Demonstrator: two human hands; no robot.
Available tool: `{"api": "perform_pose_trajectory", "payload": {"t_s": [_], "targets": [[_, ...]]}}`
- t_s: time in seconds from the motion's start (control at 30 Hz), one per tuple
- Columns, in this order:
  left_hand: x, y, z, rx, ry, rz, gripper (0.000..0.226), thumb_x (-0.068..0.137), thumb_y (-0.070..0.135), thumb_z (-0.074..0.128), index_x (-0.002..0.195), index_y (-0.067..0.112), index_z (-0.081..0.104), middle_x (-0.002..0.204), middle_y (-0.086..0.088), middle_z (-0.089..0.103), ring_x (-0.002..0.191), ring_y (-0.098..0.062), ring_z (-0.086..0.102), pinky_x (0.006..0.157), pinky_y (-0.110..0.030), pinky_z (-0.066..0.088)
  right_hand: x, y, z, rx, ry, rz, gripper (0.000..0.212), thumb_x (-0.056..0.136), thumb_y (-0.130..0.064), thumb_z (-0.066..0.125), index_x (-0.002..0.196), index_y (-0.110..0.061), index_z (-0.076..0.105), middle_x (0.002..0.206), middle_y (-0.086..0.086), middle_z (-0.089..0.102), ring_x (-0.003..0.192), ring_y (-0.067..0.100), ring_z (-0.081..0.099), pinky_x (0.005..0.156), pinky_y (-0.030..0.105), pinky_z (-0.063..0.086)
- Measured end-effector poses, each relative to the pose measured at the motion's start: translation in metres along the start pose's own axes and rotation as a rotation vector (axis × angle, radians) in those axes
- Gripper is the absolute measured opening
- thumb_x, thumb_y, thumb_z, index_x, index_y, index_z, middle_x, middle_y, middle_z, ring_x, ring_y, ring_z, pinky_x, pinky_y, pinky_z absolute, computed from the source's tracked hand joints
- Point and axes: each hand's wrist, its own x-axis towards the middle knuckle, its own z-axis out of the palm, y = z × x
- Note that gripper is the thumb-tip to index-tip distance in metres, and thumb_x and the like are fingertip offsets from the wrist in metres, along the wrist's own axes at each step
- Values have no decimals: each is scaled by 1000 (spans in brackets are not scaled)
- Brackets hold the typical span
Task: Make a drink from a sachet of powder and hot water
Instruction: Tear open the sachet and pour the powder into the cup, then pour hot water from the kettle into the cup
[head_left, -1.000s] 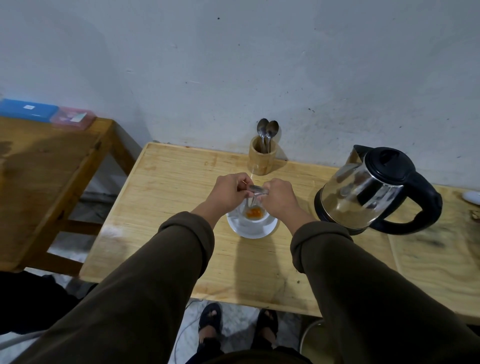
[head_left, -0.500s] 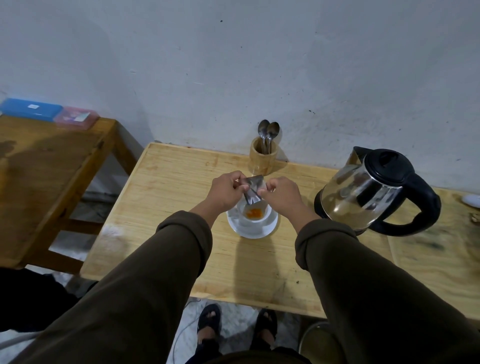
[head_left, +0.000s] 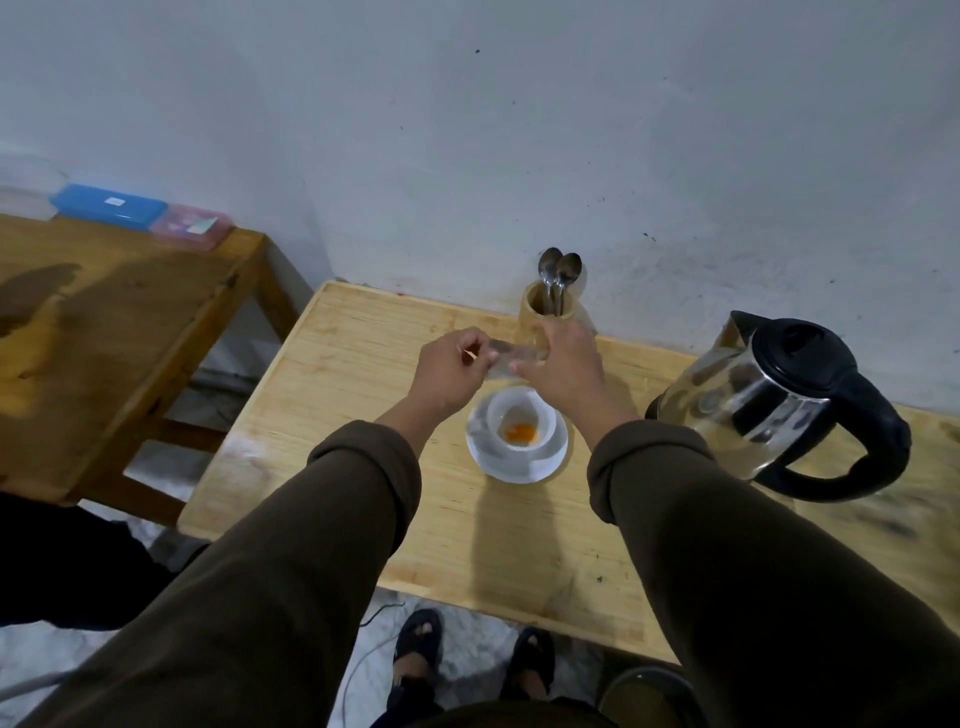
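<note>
Orange powder (head_left: 519, 431) sits in the bottom of the white cup (head_left: 519, 422) on its saucer (head_left: 519, 465), just below both hands. The left hand (head_left: 451, 370) and right hand (head_left: 558, 366) pinch the silvery sachet (head_left: 511, 358) between them above the cup; blur hides whether it is empty. No water in the cup yet, so pouring and stirring remain: kettle (head_left: 779, 405) right of the hands, spoons (head_left: 558, 278) just beyond them.
</note>
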Motion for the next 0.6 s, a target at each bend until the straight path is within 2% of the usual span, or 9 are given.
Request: {"api": "perform_pose_trajectory", "payload": {"t_s": [0.07,0.17,0.27,0.33,0.4,0.43,0.5,0.53,0.6], "targets": [[-3,-8,-8,-54,49,-77,13,90,23,57,83,14,62,78,2,64,72,-11,56,62,-20,42,-2,-10,4,154,34,61,63,80,-26,70,136,-17,41,140,10,43,131,27,40,104,38,39],[-9,-24,-18,-202,114,-241,17,91,26,55,86,12,62,76,0,64,71,-10,61,62,-22,43,0,-25,19,299,-17,190,65,82,-24,70,137,-14,38,137,10,49,129,28,46,98,33,41],[-15,-43,-23,-364,138,-391,18,90,28,57,82,13,64,73,0,65,71,-11,63,75,-30,50,1,-43,42,359,-121,301,38,80,-25,71,113,-11,58,120,13,64,115,28,59,99,35,47],[-18,-55,-25,-465,140,-458,17,89,24,59,74,18,62,69,-1,65,67,-13,60,80,-33,51,0,-53,58,451,-180,374,21,80,-21,71,96,-10,63,95,12,72,91,27,69,93,40,54],[-22,-65,-27,-532,121,-513,17,89,17,59,72,17,61,67,-4,63,63,-14,57,80,-32,52,-5,-62,72,534,-234,456,15,84,-15,68,93,-4,64,68,9,67,61,21,64,84,38,58],[-24,-69,-28,-549,106,-538,17,88,14,60,71,15,61,66,-5,63,61,-14,56,76,-31,52,-6,-65,79,550,-258,482,13,85,-12,65,92,-2,63,60,8,62,53,19,60,78,36,59],[-29,-80,-28,-537,76,-585,18,87,11,61,69,15,60,65,-6,62,58,-15,55,66,-26,50,-10,-71,92,532,-301,551,4,87,-7,61,89,-4,59,56,8,59,47,17,56,59,31,55],[-31,-86,-27,-497,67,-604,18,86,13,63,68,16,60,65,-5,62,58,-16,54,64,-25,49,-14,-76,96,498,-321,583,3,88,-6,60,87,-4,60,57,8,61,48,18,57,55,28,53],[-35,-99,-26,-325,65,-609,19,84,20,63,65,18,60,63,1,61,61,-19,53,66,-27,45,-16,-71,113,427,-342,602,15,87,-6,59,72,-4,60,63,9,64,54,20,59,63,30,53]]}}
